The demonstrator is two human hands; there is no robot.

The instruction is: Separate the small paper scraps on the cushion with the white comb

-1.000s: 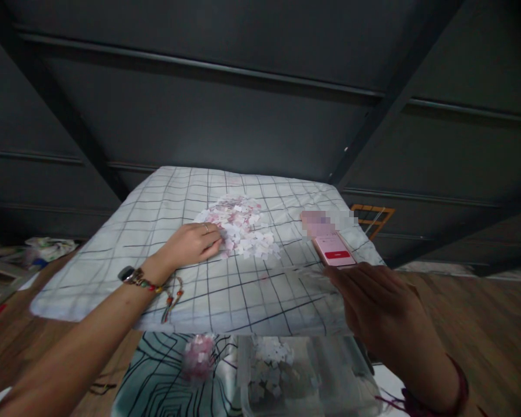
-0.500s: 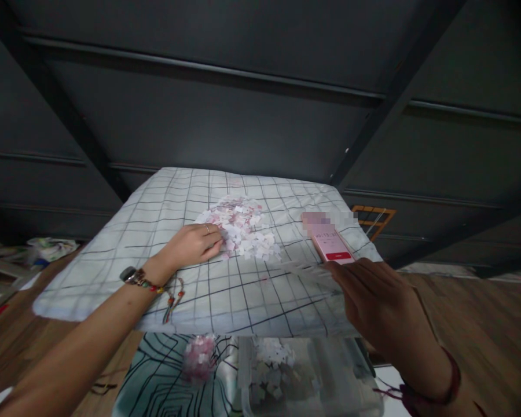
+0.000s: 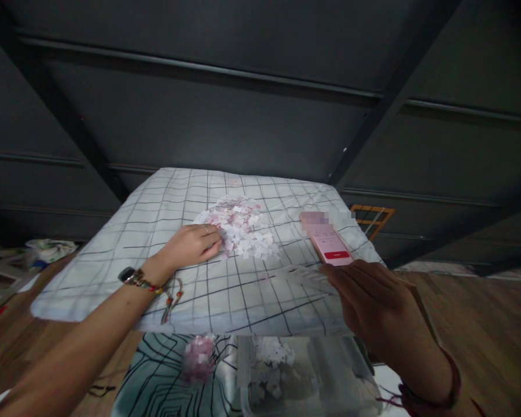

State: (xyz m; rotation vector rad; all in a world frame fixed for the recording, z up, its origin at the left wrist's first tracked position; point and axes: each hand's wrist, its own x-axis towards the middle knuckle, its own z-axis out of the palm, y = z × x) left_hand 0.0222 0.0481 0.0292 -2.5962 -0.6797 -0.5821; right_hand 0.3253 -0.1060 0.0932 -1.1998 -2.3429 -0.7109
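Head view: the left hand touches the paper pile, the right hand is apart from it.
The pile lies at the centre of the checked cloth; from it, the left hand is at 8 o'clock, its fingers curled, and one cannot tell whether they pinch any piece. The right hand, at 4 o'clock, has its fingers bent close together beside the phone; a blurred clear film shows at the fingertips, but how firmly it is gripped, if at all, cannot be told. The clear tub is at 5 o'clock, the pinkish bundle at 7. Such light pieces probably scatter easily, so small, slow finger movements seem best, with the right wrist low and the film not brushing the pile.
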